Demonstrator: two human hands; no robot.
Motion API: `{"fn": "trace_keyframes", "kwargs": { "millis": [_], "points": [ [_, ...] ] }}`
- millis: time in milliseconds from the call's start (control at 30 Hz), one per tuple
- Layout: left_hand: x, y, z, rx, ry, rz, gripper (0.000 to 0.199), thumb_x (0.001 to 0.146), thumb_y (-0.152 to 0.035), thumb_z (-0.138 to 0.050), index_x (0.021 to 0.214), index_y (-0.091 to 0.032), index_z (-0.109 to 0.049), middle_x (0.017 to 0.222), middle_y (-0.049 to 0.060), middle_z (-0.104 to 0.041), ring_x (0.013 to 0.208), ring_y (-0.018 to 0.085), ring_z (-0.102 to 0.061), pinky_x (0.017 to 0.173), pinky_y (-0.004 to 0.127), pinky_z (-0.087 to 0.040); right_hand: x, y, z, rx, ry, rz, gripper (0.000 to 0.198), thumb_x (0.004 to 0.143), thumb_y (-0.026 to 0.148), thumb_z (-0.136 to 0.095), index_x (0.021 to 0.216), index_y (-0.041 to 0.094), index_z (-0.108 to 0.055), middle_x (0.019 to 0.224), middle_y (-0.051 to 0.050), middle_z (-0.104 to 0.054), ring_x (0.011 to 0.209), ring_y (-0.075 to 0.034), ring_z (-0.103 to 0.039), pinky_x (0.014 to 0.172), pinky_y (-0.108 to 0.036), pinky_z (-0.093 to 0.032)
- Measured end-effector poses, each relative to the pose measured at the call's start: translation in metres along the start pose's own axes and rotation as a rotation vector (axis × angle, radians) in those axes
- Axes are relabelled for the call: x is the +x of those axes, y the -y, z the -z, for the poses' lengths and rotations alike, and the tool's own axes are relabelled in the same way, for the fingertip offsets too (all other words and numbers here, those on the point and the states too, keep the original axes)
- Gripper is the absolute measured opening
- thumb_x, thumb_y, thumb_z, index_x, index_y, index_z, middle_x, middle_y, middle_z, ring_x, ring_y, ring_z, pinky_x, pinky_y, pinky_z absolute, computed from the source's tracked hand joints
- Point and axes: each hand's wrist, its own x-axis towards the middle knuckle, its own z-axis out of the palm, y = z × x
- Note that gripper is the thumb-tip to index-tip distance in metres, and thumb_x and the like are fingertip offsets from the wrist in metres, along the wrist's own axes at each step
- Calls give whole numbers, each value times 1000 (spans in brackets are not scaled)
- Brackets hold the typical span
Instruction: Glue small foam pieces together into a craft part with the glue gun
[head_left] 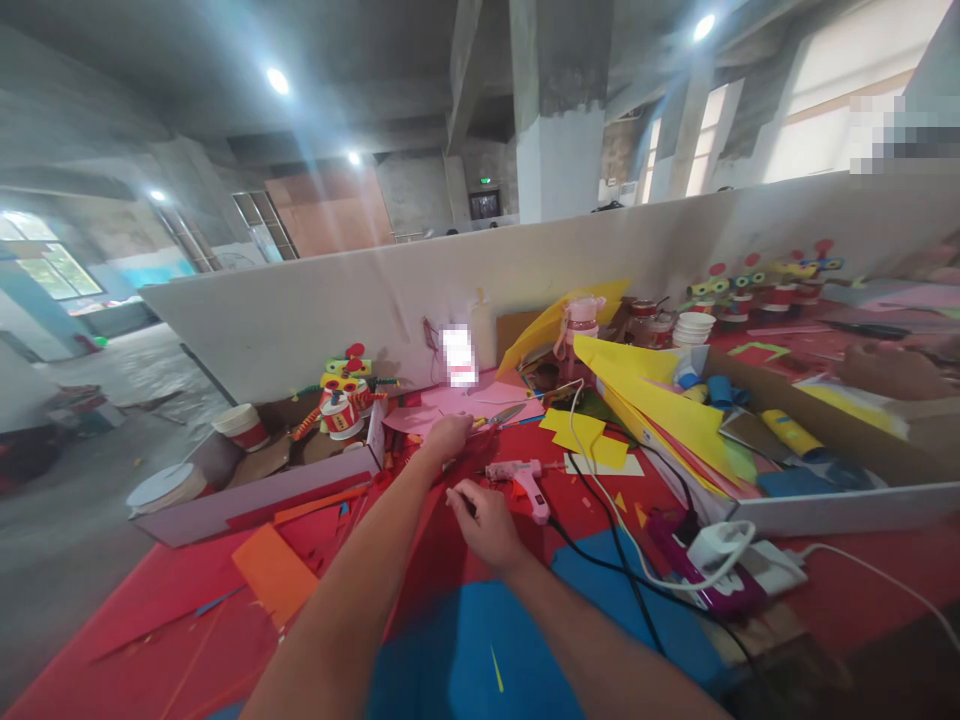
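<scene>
My left hand reaches forward over the red tabletop, its fingers closed at the yellow handle of a pair of scissors. The blades point right, above pink paper. Closer to me, my right hand is curled, with thumb and forefinger bent together; whatever they may hold is too small or hidden to make out. Just right of it lies a pink hot glue gun, nozzle towards the left, apart from the hand. Below my forearms is a blue sheet with a thin yellow scrap on it.
On the left, a box holds paper cups and decorated cup figures. At right, another box contains coloured paper and rolls. Cables run from a purple power strip. A white partition stands behind. Another person's hand shows far right.
</scene>
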Motion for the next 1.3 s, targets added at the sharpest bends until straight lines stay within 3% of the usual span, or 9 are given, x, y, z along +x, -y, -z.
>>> {"fn": "trace_keyframes", "kwargs": {
  "millis": [133,367,500,667,767,867,967,1067,1300],
  "points": [
    [-24,10,5,15,-48,48,25,91,-15,-39,108,-15,-57,101,15,-66,91,22,-63,77,30,-44,0,-1,0,-15,22,-9,30,94,35,-41,73,21,-58,66,-2,-63,61,-14,-55,58,-24,-33],
    [-80,29,14,-237,-258,95,36,96,-32,-34,71,-18,-55,72,6,-61,69,17,-56,68,27,-38,-1,-6,-2,-44,18,-6,30,93,33,-43,69,20,-57,61,-1,-59,56,-14,-51,54,-24,-29],
    [-112,32,11,-405,-303,59,30,94,-33,-32,73,-20,-48,64,0,-52,61,14,-48,61,25,-35,-1,-8,-3,-52,-25,7,32,92,33,-44,65,20,-53,56,1,-53,51,-12,-45,52,-25,-25],
    [-141,24,8,-433,-155,21,25,92,-30,-36,72,-20,-46,66,-1,-53,62,14,-48,59,24,-32,-1,-10,-3,-61,-22,33,32,93,33,-42,68,20,-56,58,0,-56,53,-13,-47,53,-24,-29],
    [-145,20,12,-388,-55,54,38,93,-41,-37,63,-19,-47,59,-1,-51,57,14,-47,56,25,-29,-1,-11,-3,-67,-10,40,31,94,32,-42,71,19,-59,61,-1,-60,56,-14,-50,55,-24,-31],
    [-140,23,15,-306,-78,87,41,92,-46,-41,63,-19,-52,60,0,-54,61,15,-50,58,25,-31,-1,-11,-3,-71,-6,36,31,94,32,-42,71,19,-59,62,-2,-61,57,-14,-51,55,-24,-32],
    [-132,28,10,-183,-167,76,22,90,-36,-51,81,-18,-61,83,5,-63,84,19,-57,73,27,-39,-2,-9,-3,-74,-6,33,32,94,33,-42,69,19,-57,61,-1,-59,55,-13,-50,54,-24,-30],
    [-128,27,-3,-102,-135,86,14,85,-21,-56,97,-19,-63,103,9,-64,101,22,-56,86,31,-40,-3,-7,-2,-73,6,29,32,93,33,-42,67,19,-53,57,1,-54,52,-12,-46,52,-24,-26],
    [-132,24,-11,-96,-96,36,20,85,-18,-55,103,-21,-64,104,8,-65,105,22,-56,89,31,-41,-3,-5,-3,-39,51,18,31,92,33,-42,67,20,-52,55,2,-51,50,-12,-43,50,-25,-23]
  ]
}}
